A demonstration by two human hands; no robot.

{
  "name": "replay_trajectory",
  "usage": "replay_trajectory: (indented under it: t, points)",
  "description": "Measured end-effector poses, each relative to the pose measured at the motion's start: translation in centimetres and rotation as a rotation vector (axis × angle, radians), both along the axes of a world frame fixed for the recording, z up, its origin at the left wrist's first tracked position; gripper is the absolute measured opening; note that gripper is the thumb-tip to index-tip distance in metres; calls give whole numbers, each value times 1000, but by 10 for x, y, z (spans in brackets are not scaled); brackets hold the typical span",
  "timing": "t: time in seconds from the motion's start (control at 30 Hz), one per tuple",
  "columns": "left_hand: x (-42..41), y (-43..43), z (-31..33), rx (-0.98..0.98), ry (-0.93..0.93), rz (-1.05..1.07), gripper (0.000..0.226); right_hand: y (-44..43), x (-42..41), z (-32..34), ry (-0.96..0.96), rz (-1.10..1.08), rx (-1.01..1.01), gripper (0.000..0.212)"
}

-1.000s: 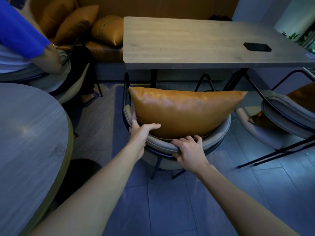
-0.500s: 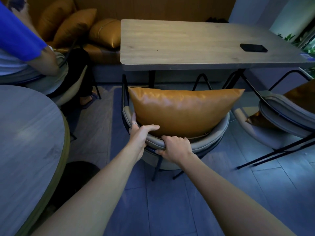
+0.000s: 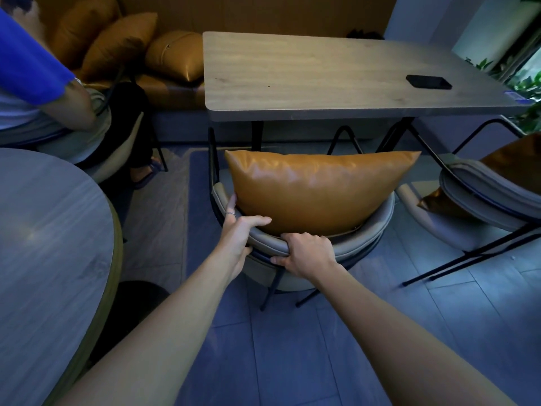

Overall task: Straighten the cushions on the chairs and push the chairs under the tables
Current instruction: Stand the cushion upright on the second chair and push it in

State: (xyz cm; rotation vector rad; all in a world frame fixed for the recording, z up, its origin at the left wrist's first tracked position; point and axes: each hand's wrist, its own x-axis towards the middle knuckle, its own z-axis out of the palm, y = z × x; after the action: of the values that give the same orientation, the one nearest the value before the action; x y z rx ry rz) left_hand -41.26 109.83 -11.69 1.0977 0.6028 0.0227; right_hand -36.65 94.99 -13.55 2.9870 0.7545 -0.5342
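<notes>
Glossy leather-like cushion (image 3: 316, 189); matt wood-grain table (image 3: 322, 71); thin metal chair legs (image 3: 270, 291).

Black phone (image 3: 428, 82), probably; seated person (image 3: 35, 83).

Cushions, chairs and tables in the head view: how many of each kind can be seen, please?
Orange cushions: 5
Chairs: 3
Tables: 2
Total: 10

I have both arms stretched forward, left hand (image 3: 238, 231) and right hand (image 3: 307, 253) side by side, fingers (image 3: 295, 238) curled tight over the chair backrest (image 3: 363, 241), thumbs wrapped.
</notes>
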Motion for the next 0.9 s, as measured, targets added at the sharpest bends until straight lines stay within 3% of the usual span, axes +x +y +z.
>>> replay_trajectory:
  t: [0.33, 0.6, 0.77, 0.9]
  points:
    - [-14, 15, -11, 15, 12, -42, 87, 4, -7, -3, -13, -32, 2, 49]
    - [-21, 20, -9, 53, 63, -147, 97, 3, -4, 1, 16, -51, -18, 53]
    - [-22, 29, -16, 200, 95, -201, 84, 2, 0, 6, 72, -35, -51, 51]
    - [-19, 37, -12, 484, 149, -261, 68, 1, -3, 17, 93, -7, -51, 49]
